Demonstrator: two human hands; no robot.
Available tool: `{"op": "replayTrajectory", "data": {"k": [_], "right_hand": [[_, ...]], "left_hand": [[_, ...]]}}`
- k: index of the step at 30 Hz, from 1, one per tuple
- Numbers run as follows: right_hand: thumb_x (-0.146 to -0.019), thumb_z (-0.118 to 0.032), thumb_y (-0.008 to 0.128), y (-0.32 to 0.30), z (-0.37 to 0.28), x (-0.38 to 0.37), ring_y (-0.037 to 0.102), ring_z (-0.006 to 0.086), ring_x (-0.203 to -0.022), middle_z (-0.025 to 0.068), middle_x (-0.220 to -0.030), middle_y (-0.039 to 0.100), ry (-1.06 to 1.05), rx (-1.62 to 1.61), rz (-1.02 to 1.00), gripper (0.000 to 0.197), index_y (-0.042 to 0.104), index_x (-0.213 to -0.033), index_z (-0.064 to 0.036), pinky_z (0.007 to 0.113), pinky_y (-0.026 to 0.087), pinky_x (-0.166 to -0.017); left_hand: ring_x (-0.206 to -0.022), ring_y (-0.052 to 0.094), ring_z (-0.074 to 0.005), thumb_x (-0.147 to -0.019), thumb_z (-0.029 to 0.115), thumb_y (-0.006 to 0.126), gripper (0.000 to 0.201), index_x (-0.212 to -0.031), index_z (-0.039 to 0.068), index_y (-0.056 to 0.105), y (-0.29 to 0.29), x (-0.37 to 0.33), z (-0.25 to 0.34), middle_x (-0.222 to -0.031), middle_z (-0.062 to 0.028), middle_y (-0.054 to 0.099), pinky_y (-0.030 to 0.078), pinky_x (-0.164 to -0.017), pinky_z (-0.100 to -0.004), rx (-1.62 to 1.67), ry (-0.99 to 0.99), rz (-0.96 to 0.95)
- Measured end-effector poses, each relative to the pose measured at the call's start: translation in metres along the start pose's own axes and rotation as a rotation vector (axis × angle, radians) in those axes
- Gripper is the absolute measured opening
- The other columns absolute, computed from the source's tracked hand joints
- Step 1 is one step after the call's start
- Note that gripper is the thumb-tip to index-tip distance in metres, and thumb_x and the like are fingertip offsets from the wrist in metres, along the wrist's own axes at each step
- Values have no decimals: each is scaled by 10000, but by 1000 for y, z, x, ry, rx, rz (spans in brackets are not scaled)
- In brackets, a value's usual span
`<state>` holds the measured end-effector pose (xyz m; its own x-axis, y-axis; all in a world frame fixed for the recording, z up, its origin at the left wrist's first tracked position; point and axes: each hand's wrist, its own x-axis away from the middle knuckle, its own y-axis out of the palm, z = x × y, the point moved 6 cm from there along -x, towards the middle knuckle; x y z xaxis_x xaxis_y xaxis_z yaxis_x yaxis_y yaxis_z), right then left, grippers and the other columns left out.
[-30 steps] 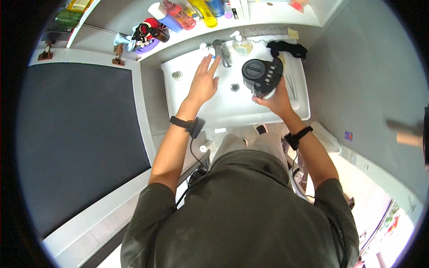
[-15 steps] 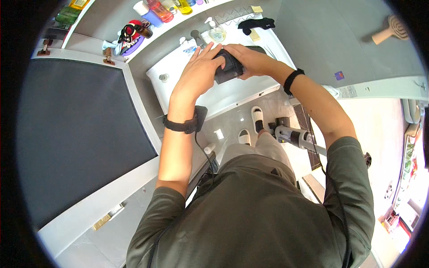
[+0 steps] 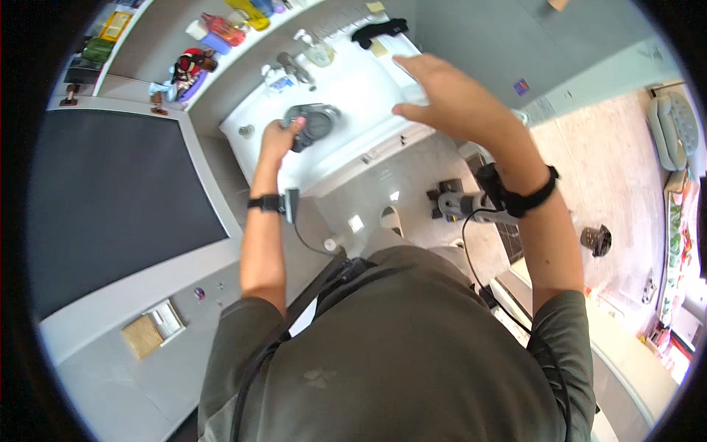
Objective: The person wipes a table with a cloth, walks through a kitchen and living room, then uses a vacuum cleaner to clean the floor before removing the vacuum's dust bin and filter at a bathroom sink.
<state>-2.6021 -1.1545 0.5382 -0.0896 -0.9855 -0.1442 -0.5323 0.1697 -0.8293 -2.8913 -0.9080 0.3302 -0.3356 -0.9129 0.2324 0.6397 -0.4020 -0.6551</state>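
Over the left part of the white sink [image 3: 362,112], my left hand [image 3: 275,144] grips a dark grey plastic part [image 3: 317,125] with a round, ringed face. My thumb lies on its near left side; the fingers behind it are mostly hidden. The part is slightly blurred, and its exact kind cannot be told. My right hand [image 3: 458,99] hovers above the sink's right end, fingers stretched out and thumb apart, holding nothing. Behind the grey part are the faucet [image 3: 296,68], a white pump bottle [image 3: 277,78] with a blue label and a clear soap dispenser [image 3: 318,53].
A black cloth item [image 3: 379,32] lies at the sink's back right corner. Bottles, among them a red one [image 3: 223,29], line the shelf above. On the left stands a dark-panelled cabinet door [image 3: 132,206]. A grey stick-shaped appliance [image 3: 460,205] is on the floor, right of my feet.
Both hands were together on the dark part at the sink's back. My right hand has let go and moved right, opening. My left hand has carried the part leftward and nearer.
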Motion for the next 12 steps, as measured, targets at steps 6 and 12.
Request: {"op": "replayTrajectory", "data": {"k": [6, 12], "right_hand": [[-889, -284, 727, -77, 39, 169, 574, 377, -1210, 201, -1363, 580, 157, 9, 174, 610, 515, -1398, -22, 404, 463, -1031], [-883, -339, 740, -55, 137, 307, 570, 360, -1236, 192, -1385, 573, 471, 92, -124, 633, 524, -1420, -82, 420, 445, -1067]], "left_hand": [[-667, 618, -151, -864, 350, 794, 374, -812, 1, 667, 6, 34, -3, -751, -67, 676, 494, -626, -299, 144, -81, 19], [-772, 646, -133, -869, 386, 789, 374, -927, 40, 660, 32, 124, 26, -856, -40, 674, 534, -682, -278, 308, -70, 72]]}}
